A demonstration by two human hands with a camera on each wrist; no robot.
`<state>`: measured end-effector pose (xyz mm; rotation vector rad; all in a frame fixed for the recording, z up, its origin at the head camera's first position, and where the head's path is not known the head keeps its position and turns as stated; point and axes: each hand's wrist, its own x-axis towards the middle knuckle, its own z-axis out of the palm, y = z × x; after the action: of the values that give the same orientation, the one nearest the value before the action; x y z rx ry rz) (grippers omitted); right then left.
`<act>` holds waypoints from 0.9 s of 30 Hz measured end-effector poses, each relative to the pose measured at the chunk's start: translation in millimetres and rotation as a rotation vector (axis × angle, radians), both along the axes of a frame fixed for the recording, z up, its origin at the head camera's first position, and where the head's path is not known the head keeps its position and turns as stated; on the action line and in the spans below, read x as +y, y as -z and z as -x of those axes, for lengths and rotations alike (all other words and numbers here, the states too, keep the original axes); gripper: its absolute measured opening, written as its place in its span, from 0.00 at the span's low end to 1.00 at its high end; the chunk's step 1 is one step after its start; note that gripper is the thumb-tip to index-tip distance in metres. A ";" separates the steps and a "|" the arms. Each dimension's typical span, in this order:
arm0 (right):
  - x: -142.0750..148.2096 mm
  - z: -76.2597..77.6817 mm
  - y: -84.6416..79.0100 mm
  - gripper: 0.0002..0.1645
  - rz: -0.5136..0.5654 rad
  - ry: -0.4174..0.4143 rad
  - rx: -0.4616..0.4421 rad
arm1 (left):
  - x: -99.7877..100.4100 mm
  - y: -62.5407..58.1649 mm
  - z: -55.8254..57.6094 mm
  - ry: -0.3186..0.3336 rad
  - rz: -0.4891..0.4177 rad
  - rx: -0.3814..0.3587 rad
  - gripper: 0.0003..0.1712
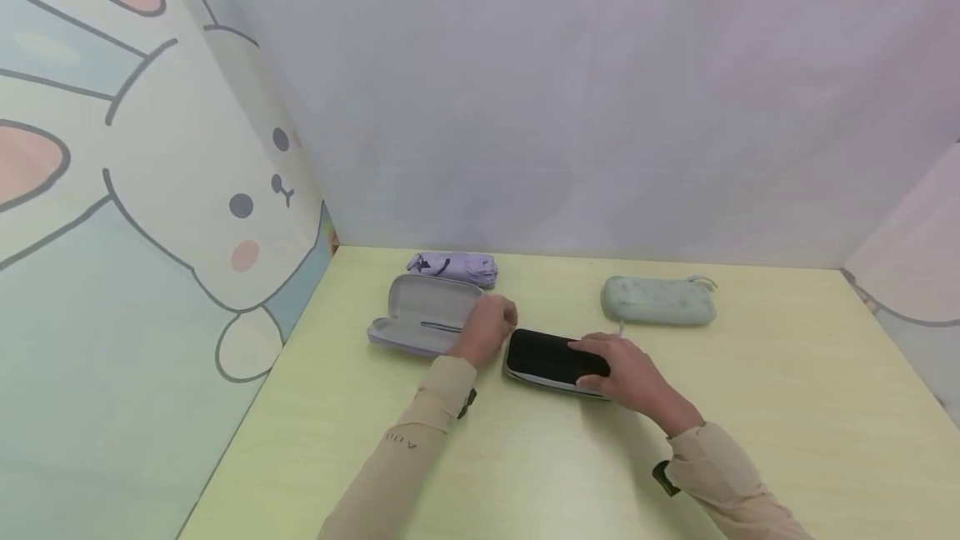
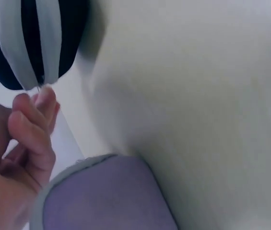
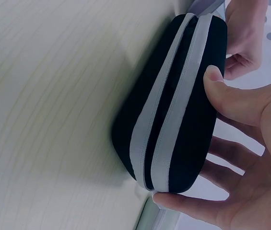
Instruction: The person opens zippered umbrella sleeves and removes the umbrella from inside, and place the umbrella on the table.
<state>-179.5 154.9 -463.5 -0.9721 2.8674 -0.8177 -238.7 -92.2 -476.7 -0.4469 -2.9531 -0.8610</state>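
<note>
A black zippered case (image 1: 543, 357) with pale grey zipper tapes (image 3: 176, 108) lies flat on the table, a dark gap showing between the tapes along its near side. My right hand (image 1: 626, 369) holds it from above at its right end. The right thumb (image 3: 215, 76) presses the top near the front edge, while the other fingers pass over the far side and the end. At the case's left end, my left hand (image 2: 27, 129) pinches the thin zipper pull (image 2: 39, 88) with curled fingers. The left forearm crosses in front of an open lilac hard case (image 1: 427, 307) with grey lining.
Inside the lilac case lies a thin dark item (image 1: 441, 327). A folded purple umbrella (image 1: 457, 267) sits right behind it. Farther right, a pale green pouch (image 1: 660, 301) with a small loop lies near the back. A curtain wall (image 1: 570, 107) rises behind the table.
</note>
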 end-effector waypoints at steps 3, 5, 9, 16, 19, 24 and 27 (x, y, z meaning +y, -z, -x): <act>0.6 0.2 -0.8 0.31 0.000 0.002 0.000 | -0.1 0.2 7.3 0.056 -0.006 -0.030 0.12; 1.2 0.5 -1.0 0.30 0.000 0.002 0.000 | 0.3 0.4 12.0 0.092 -0.014 -0.062 0.12; 1.5 1.5 -0.9 0.30 -0.004 -0.001 -0.002 | 2.9 0.4 21.5 0.185 0.001 -0.098 0.10; -0.2 2.8 0.0 0.30 -0.013 -0.011 -0.007 | 8.6 0.0 32.0 0.279 0.012 -0.145 0.09; 0.0 2.9 -0.2 0.30 -0.014 -0.013 -0.001 | 12.2 0.0 34.5 0.306 0.033 -0.159 0.10; 0.4 2.6 -0.7 0.29 -0.016 -0.017 0.001 | 19.3 -0.4 37.4 0.328 0.065 -0.170 0.12; -0.1 2.5 -1.0 0.30 -0.021 -0.017 0.000 | 25.2 -1.0 38.1 0.340 0.065 -0.188 0.12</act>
<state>-182.0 154.8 -462.5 -0.9932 2.8577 -0.7847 -276.9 -67.0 -475.7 -0.9435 -3.1348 -0.8787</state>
